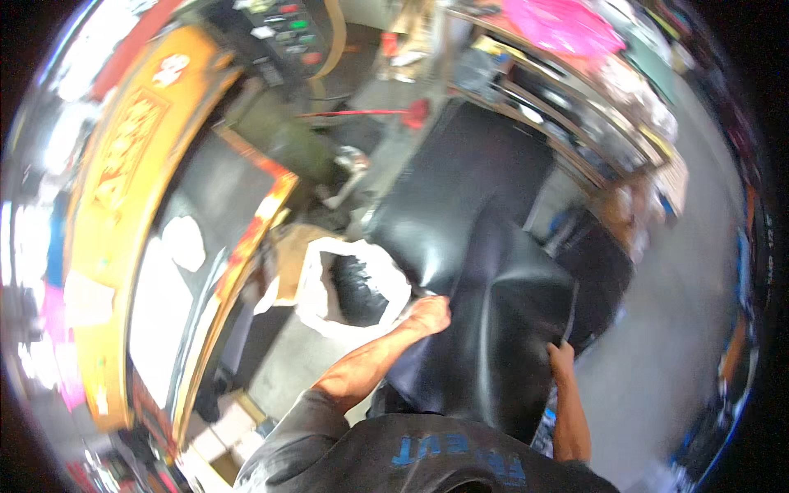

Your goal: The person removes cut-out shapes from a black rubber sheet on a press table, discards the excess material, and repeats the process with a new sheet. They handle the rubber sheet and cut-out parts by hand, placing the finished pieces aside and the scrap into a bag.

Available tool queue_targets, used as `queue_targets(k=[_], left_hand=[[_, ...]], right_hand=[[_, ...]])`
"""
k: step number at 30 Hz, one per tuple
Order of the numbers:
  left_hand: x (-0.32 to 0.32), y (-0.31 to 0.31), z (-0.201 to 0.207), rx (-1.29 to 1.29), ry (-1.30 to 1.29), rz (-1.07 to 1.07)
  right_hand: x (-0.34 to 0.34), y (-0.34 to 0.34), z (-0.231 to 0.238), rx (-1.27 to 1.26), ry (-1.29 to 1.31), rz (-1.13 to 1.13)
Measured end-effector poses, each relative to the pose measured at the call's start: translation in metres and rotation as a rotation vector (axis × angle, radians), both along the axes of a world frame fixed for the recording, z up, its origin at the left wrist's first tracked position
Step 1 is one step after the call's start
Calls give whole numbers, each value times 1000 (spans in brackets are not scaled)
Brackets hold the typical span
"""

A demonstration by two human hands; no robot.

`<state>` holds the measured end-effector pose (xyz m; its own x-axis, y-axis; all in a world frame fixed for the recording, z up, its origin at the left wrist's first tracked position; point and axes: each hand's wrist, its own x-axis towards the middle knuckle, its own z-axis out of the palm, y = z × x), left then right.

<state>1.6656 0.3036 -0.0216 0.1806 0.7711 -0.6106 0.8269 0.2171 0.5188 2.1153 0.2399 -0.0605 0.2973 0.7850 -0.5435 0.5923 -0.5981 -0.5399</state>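
A large, glossy black sheet, like rubber, (460, 222) spreads in front of me, buckled into folds at its near end. My left hand (430, 315) is closed on its left edge. On the right side, my right hand (561, 360) grips the opposite edge, its fingers partly hidden. The near part of the sheet hangs against my body, and its far part lies flat, running away from me. Just left of my left hand stands a white sack (319, 319) with its mouth rolled down and black, shiny material (359, 287) inside.
A yellow-orange machine frame (123, 205) with a dark bed stands at the left. Far ahead is a control panel with coloured buttons (300, 29). A cluttered shelf (567, 107) with a pink plastic bag (567, 25) stands at the far right. Another black sheet (604, 275) lies right of mine.
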Motion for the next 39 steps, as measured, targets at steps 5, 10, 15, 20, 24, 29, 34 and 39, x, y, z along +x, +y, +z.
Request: queue_targets(k=[5,10,15,20,24,29,34,39], left_hand=[[-34,-112,91,227,-14,176],[-73,-239,192,578,-26,506],[-106,-410,258,635,-40,990],[-110,-570,247,573,-52,1575],[-158,-654,222,811,-114,1828],[-285,-744,204,762,-193,1893],[-413,-785,208,704,-359,1888],[-649,-745,216,543,-182,1823]], right_hand=[[7,-34,53,229,282,62],[-64,-6,165,408,338,261],[-176,9,240,388,615,482],[-346,-10,239,284,826,817],[-541,-59,220,230,736,1133],[-722,-117,186,-68,804,1228],[-799,-123,187,-21,654,1049],[-973,-72,268,-288,851,968]])
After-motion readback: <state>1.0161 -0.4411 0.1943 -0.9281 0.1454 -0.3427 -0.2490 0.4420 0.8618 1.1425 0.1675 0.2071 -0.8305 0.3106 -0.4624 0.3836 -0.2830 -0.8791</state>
